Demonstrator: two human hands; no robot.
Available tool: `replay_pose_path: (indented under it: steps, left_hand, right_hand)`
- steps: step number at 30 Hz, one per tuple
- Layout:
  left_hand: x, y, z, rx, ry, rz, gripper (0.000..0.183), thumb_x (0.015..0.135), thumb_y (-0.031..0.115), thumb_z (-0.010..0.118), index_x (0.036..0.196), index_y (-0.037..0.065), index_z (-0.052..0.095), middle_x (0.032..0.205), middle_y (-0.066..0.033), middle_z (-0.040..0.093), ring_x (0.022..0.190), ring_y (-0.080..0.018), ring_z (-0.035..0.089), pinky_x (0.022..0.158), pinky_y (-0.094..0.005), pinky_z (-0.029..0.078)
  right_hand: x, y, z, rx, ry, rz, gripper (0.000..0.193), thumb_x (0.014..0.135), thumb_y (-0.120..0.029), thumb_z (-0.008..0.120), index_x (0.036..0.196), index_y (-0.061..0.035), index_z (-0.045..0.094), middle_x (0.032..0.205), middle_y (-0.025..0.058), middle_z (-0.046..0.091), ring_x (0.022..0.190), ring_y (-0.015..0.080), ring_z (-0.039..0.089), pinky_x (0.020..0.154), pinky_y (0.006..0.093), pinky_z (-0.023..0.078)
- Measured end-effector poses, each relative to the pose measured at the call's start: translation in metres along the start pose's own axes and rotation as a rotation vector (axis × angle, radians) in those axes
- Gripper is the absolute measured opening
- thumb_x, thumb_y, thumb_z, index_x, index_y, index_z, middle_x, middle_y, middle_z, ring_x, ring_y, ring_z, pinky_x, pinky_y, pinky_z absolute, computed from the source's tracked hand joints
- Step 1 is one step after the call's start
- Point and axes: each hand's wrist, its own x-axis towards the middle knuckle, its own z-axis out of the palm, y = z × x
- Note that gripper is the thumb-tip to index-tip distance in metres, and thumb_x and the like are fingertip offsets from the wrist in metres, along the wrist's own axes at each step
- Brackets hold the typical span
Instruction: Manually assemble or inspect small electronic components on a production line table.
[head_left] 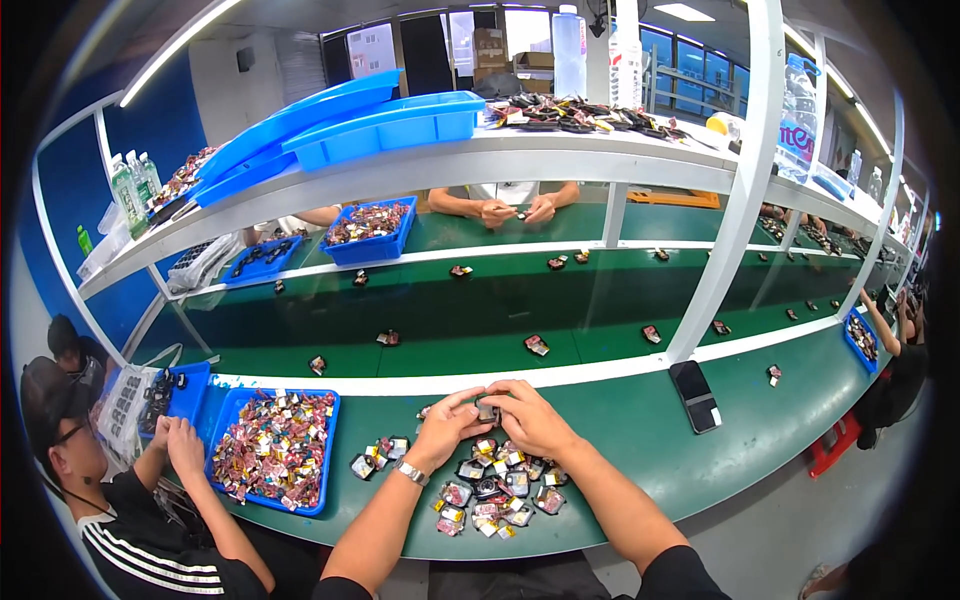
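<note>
Above the near edge of the green bench [620, 490], my left hand [446, 432] and my right hand [532, 418] meet around a small dark electronic piece with a greyish face [487, 412]. Fingers of both hands are closed on it and cover most of it. Just below my hands lies a loose pile of small black electronic assemblies [495, 487] with silver, yellow and reddish parts. A few similar assemblies [372, 457] sit left of my left wrist, which wears a metal-banded watch [411, 472].
A blue bin [331, 440] heaped with small parts stands left of me, beside a co-worker [125, 510]. A phone [694, 396] lies right, near a white shelf post [725, 220]. Beyond the white rail, a green conveyor belt [450, 350] carries spaced pieces. Blue trays [390, 130] crowd the shelf.
</note>
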Motion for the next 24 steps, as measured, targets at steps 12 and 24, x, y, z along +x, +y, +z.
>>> replay_pose_path:
  steps: [12, 24]
  left_hand:
    - [0.002, -0.011, 0.0, -0.046, -0.139, 0.007, 0.038, 0.094, -0.005, 0.051, 0.132, 0.0, 0.045, 0.121, -0.0155, 0.06, 0.109, -0.0228, 0.063, 0.097, -0.0363, 0.054]
    - [0.005, -0.018, -0.009, 0.096, -0.042, 0.055, 0.032, 0.096, 0.002, 0.052, 0.127, 0.0, 0.046, 0.115, -0.0167, 0.063, 0.105, -0.0237, 0.065, 0.089, -0.0377, 0.058]
  right_hand:
    - [-0.005, -0.001, 0.002, -0.159, -0.013, 0.068, 0.012, 0.081, -0.014, 0.071, 0.09, -0.0057, 0.071, 0.122, 0.0126, 0.059, 0.118, 0.0306, 0.053, 0.097, 0.0393, 0.046]
    - [-0.004, 0.013, 0.008, 0.095, -0.078, 0.058, 0.011, 0.081, -0.014, 0.067, 0.087, -0.0048, 0.066, 0.121, 0.014, 0.058, 0.115, 0.0336, 0.053, 0.099, 0.0406, 0.043]
